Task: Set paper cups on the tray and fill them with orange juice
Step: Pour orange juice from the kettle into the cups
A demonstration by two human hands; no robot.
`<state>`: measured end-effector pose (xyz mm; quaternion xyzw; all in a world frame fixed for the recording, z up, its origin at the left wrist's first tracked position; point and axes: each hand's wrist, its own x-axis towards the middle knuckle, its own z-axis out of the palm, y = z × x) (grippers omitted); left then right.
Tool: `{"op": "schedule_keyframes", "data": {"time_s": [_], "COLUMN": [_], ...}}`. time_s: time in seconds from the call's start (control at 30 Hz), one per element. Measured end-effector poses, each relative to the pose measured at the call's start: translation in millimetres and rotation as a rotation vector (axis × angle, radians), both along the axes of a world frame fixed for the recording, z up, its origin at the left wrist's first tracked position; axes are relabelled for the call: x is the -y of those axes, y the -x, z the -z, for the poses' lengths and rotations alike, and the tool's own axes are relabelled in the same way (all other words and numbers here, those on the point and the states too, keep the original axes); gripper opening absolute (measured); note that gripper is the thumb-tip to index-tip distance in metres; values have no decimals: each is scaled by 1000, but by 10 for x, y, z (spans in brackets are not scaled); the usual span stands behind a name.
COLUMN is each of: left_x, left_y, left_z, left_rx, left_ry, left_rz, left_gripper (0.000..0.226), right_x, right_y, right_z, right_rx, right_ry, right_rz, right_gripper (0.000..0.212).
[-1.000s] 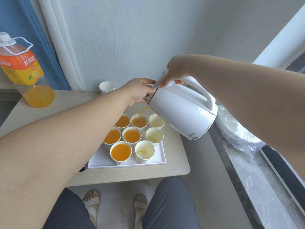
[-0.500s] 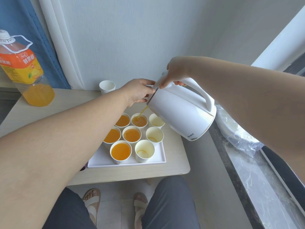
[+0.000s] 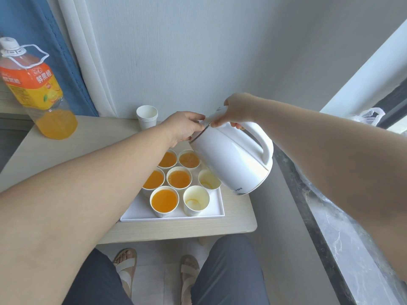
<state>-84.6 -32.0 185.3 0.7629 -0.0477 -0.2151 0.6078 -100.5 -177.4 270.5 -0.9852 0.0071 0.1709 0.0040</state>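
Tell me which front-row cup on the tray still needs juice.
The front right cup: only a trace at its bottom; the front left cup is full.

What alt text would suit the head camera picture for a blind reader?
A person's right hand tilts a white kettle over paper cups on a tray, the left hand holding its rim. Five cups hold orange juice; a juice bottle stands at left.

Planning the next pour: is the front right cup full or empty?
Almost empty: the front right cup shows its pale bottom, only a juice trace.
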Motion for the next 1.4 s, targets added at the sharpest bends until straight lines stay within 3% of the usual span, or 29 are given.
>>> {"op": "schedule_keyframes", "data": {"time_s": [0.2,0.43,1.0,1.4], "left_x": [11,153,652,681], "left_y": [25,27,104,78], "left_z": [-67,-170,24,152], "left_rx": [47,82,-30,-108], "left_ry": [-13,-12,15,23], "left_rz": [-6,17,88,108], "left_gripper": [41,42,40,37], "right_x": [88,269,595,526], "right_y": [25,103,63,1], "right_z": [57,-30,58,108], "right_rx": [83,116,-29,-152], "right_ry": [-193,-275,-22,126], "right_rz": [82,129,95,25], "right_gripper": [36,34,42,36]}}
